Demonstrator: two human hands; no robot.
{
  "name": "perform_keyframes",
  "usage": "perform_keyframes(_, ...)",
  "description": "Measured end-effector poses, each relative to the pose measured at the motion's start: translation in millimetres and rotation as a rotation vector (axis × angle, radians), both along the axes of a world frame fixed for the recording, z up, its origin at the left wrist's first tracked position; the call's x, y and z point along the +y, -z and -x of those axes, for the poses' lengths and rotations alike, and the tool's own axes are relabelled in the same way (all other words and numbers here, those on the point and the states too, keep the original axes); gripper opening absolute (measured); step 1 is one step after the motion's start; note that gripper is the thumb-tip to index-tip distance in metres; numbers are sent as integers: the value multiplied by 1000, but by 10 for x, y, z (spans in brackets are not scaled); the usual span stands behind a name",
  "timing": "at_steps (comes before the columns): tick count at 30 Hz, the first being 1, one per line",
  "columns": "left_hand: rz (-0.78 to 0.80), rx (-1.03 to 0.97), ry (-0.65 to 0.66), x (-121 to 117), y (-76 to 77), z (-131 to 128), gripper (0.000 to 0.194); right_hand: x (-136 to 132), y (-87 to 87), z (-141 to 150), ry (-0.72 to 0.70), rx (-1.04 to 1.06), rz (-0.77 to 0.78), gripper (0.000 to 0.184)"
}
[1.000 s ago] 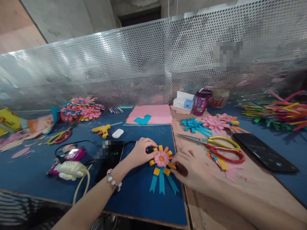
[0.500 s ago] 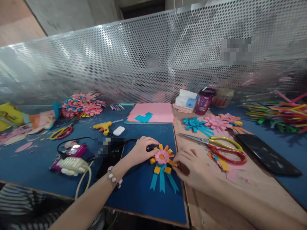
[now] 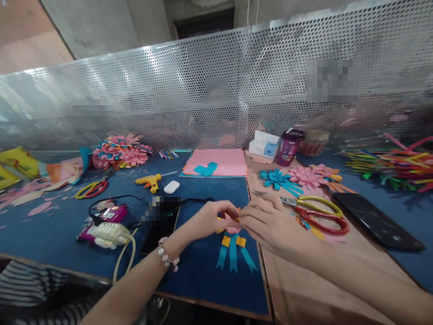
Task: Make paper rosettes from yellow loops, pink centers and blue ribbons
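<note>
A paper flower [image 3: 233, 248] with a pink centre, orange-yellow loops and teal ribbon tails lies on the blue board in front of me. My left hand [image 3: 216, 220], a beaded bracelet on its wrist, is curled with thumb and fingers closed on the flower's upper left part. From the other side my right hand [image 3: 265, 221] reaches over it, fingertips together at the upper right loops and meeting the left fingers. Both hands hide most of the flower's top. Behind my right hand lie scissors [image 3: 321, 216] with yellow and red handles, their blades partly covered.
Finished paper flowers [image 3: 307, 177] lie at right, near a black phone [image 3: 379, 221]. Pink paper sheets [image 3: 216, 160] are stacked ahead. A yellow glue gun [image 3: 150, 182], a white earbud case [image 3: 172, 187] and a corded purple device [image 3: 104, 225] sit at left. A perforated metal panel [image 3: 162, 99] stands behind.
My right hand has moved left and up over the flower, closing in on my left hand. More of the flower's top is covered. The view has shifted slightly.
</note>
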State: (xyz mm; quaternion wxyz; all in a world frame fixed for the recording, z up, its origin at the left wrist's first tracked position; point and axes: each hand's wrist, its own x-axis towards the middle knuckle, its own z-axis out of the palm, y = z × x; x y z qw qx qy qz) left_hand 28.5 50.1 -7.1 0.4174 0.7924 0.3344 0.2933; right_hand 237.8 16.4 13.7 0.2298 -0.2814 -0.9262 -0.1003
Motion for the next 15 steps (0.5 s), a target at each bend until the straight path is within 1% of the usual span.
perform_keyframes(3, 145, -187, -100, 93, -19, 101, 23, 262, -370, 169, -70, -55, 82, 14)
perform_keyframes(5, 145, -305, -219, 144, -104, 236, 29, 567, -624, 378, -120, 6, 190, 11)
perform_keyframes(6, 105, -350, -300, 160, -168, 324, 30, 752, -714, 528, -103, 102, 227, 13)
perform_keyframes(7, 54, -388, -381, 171, -240, 425, 30, 945, -766, 715, -6, 223, 245, 15)
perform_keyframes(8, -10, -447, -470, 177, -317, 534, 30, 1134, -771, 938, 125, 324, 229, 18)
perform_keyframes(9, -72, -527, -555, 181, -391, 647, 29, 1304, -731, 1192, 227, 322, 238, 20)
perform_keyframes(10, -126, -616, -636, 184, -459, 761, 28, 1444, -650, 1468, 260, 237, 289, 20)
perform_keyframes(12, -211, -766, -763, 193, -559, 969, 27, 1608, -409, 2041, 215, 159, 365, 17)
perform_keyframes(14, -249, -855, -837, 211, -604, 1132, 26, 1632, -138, 2559, 199, 137, 392, 24)
perform_keyframes(15, -255, -887, -862, 221, -610, 1192, 26, 1608, -15, 2774, 198, 137, 394, 28)
